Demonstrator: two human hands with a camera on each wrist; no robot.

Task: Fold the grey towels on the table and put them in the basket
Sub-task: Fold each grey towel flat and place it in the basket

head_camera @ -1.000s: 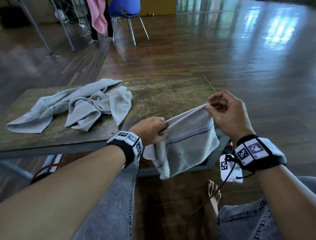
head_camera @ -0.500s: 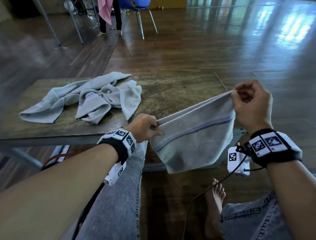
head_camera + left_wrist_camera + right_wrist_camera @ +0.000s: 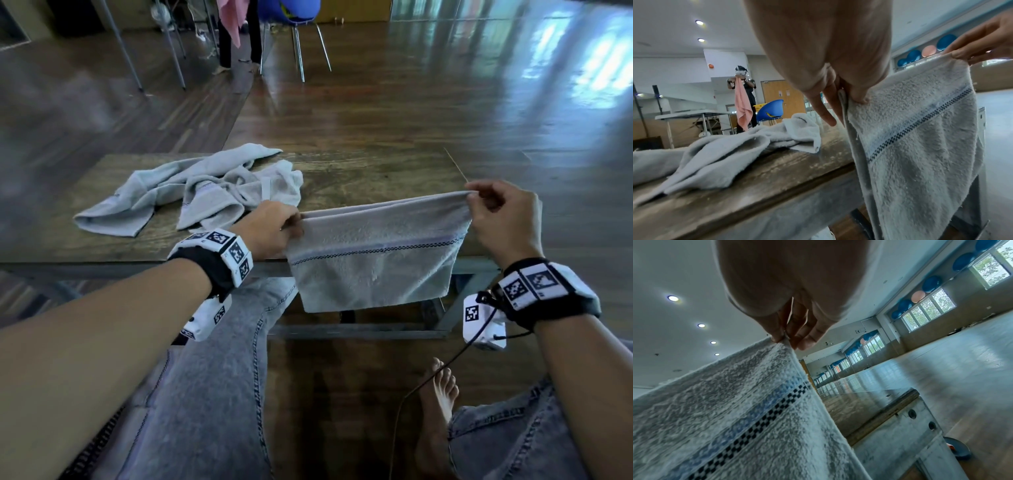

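Note:
A grey towel (image 3: 373, 257) with a dark checked stripe hangs doubled over, stretched level in the air at the table's near edge. My left hand (image 3: 274, 228) pinches its left top corner, and in the left wrist view thumb and fingers (image 3: 857, 95) clamp that towel (image 3: 920, 146) at its edge. My right hand (image 3: 496, 216) pinches the right top corner; the right wrist view shows the fingertips (image 3: 781, 337) closed on the towel (image 3: 735, 402). Crumpled grey towels (image 3: 202, 195) lie on the wooden table (image 3: 370, 174) to the left. No basket is in view.
The low table has a metal frame (image 3: 359, 330) under it. My legs in jeans and a bare foot (image 3: 438, 394) are below, with a black cable (image 3: 428, 377) hanging from the right wrist. A blue chair (image 3: 301, 20) and a person holding a pink cloth (image 3: 743, 107) stand far behind.
Both hands have moved apart and the right hand has dropped level with the left, so the doubled towel is pulled taut and straight instead of slanting.

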